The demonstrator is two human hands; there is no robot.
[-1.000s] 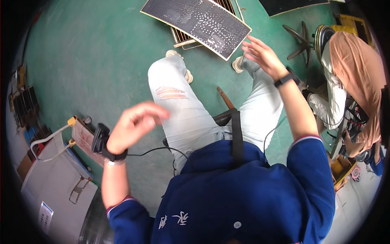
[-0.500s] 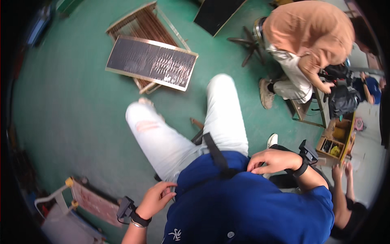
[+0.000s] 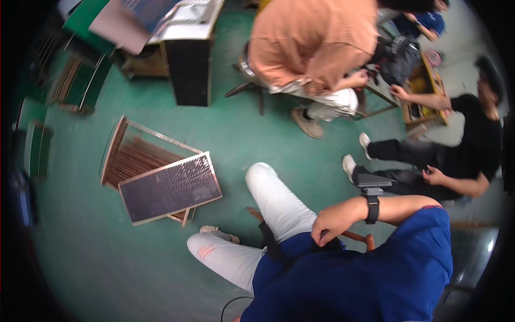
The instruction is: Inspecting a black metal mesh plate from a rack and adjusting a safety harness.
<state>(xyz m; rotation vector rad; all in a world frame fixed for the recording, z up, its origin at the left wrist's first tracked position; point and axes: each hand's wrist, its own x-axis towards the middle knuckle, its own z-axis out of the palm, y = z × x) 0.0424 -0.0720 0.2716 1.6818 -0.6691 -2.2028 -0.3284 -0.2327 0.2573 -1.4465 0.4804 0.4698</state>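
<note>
My right hand [image 3: 337,219] is at my waist, against the hem of my blue shirt [image 3: 343,279]. Its fingers are curled closed around a small dark thing that I cannot make out. A black band with a dark boxy device [image 3: 374,184] is strapped to that wrist. A black strap [image 3: 271,241] crosses my lap over my white trousers [image 3: 284,206]. My left hand is out of view; a thin black cable [image 3: 236,299] curves near the lower edge, where only a sliver of skin shows.
A dark panel with a light frame [image 3: 170,188] lies on a slatted wooden rack [image 3: 134,153] on the green floor. A person in an orange shirt [image 3: 314,43] sits ahead, and one in black [image 3: 472,129] is at the right. A desk [image 3: 185,70] stands far left.
The view has swung to the right and upward, so the desk and the person in black now show. My left hand has gone out of view. My right hand stays at my waist, more tightly curled.
</note>
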